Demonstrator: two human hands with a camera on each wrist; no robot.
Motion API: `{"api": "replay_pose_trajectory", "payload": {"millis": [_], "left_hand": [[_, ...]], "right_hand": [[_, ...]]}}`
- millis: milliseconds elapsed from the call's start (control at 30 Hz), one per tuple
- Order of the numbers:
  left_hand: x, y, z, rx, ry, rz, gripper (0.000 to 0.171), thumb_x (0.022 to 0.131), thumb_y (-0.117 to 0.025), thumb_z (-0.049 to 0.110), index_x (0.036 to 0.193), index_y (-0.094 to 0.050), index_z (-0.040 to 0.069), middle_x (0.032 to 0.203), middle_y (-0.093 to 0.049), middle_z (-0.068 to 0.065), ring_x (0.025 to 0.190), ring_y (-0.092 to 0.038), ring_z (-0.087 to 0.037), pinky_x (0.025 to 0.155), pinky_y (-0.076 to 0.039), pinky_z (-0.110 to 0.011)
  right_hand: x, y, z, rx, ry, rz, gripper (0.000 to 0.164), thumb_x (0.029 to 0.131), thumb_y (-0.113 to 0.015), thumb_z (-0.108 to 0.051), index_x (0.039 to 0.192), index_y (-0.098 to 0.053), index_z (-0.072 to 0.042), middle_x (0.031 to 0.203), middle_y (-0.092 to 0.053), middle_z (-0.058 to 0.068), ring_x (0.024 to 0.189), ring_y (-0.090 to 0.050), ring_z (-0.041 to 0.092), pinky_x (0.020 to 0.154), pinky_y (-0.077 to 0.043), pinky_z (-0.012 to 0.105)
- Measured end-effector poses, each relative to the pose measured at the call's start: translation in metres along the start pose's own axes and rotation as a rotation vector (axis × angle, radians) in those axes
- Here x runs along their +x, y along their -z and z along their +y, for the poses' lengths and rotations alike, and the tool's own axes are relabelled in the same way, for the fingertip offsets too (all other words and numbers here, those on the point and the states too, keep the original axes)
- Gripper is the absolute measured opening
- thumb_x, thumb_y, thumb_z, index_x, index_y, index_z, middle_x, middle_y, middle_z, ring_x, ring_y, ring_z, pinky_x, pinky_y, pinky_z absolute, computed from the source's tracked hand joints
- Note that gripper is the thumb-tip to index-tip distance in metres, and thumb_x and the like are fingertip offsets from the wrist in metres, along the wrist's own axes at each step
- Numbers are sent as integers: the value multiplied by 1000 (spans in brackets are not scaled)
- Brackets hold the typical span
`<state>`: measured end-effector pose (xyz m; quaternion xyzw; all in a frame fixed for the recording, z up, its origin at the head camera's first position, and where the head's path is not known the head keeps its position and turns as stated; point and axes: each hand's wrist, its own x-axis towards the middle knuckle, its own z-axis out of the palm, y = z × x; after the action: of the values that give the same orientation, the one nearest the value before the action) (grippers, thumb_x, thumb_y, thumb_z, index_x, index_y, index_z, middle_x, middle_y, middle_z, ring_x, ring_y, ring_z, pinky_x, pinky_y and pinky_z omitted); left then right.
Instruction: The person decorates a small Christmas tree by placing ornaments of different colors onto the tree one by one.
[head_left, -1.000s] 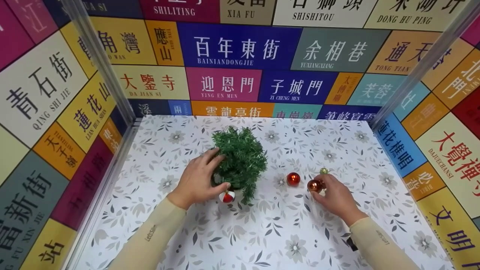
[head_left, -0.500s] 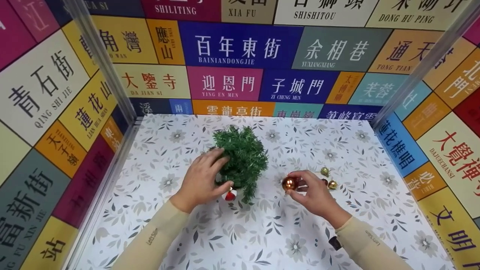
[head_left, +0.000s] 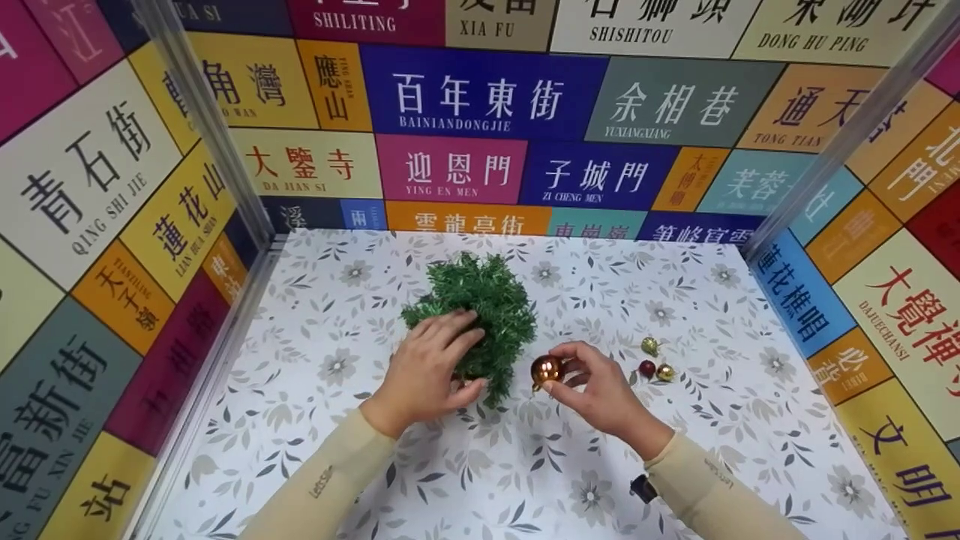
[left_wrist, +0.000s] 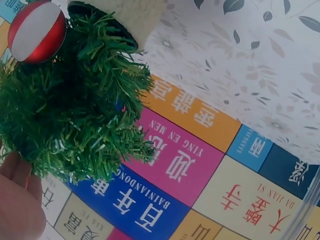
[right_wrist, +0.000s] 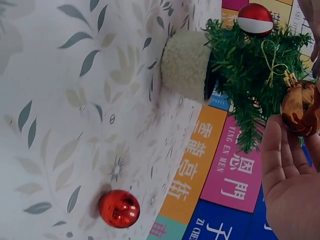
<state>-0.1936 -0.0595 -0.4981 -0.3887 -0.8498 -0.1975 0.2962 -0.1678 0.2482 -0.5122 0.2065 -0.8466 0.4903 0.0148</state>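
My right hand (head_left: 604,394) pinches a shiny copper-coloured bauble (head_left: 546,370) just right of a small green artificial Christmas tree (head_left: 495,300). The bauble's gold cap and loop of gold thread (right_wrist: 272,67) show in the right wrist view. My left hand (head_left: 427,367) lies at the tree's near left side, its fingers relaxed and their tips among the branches. On the tree hangs a red and white bauble (right_wrist: 255,20), hidden behind the left hand in the head view. The tree stands in a pale, rough-textured pot (right_wrist: 186,65).
A red bauble (right_wrist: 119,209) lies on the table, covered by the right hand in the head view. Right of that hand lie small gold (head_left: 664,372) and dark red baubles (head_left: 646,368). Sign-printed walls (head_left: 480,90) enclose the flower-patterned table (head_left: 360,270) at back and sides.
My right hand has brought the copper bauble leftward from beside the small baubles, past the red one, to the tree. My left hand has shifted right over the branches, covering the red and white bauble.
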Motion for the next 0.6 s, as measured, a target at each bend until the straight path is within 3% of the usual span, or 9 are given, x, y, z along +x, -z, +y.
{"api": "replay_pose_trajectory", "payload": {"millis": [233, 467, 600], "left_hand": [[0, -6, 9, 19, -59, 25, 65, 87, -60, 63, 122, -66, 8, 138, -57, -14, 129, -51, -31, 107, -39, -49], [-1, -20, 21, 60, -110, 14, 67, 82, -57, 76, 95, -72, 12, 126, -63, -10, 124, -55, -29, 108, -38, -45], [-2, -26, 25, 79, -89, 33, 55, 84, -63, 68, 87, -73, 14, 121, -66, -7, 121, -57, -27, 109, -37, -43]], "right_hand": [[4, -9, -16, 161, -8, 28, 41, 89, -74, -6, 125, -54, -2, 117, -60, 13, 98, -65, 31, 79, -57, 41], [6, -13, -45, 334, 52, -15, 44, 92, -67, 4, 133, -50, 7, 118, -56, 24, 99, -65, 34, 80, -58, 37], [6, -15, -47, 383, 35, -31, 39, 92, -65, 5, 128, -49, 11, 118, -56, 25, 99, -65, 34, 80, -57, 37]]}}
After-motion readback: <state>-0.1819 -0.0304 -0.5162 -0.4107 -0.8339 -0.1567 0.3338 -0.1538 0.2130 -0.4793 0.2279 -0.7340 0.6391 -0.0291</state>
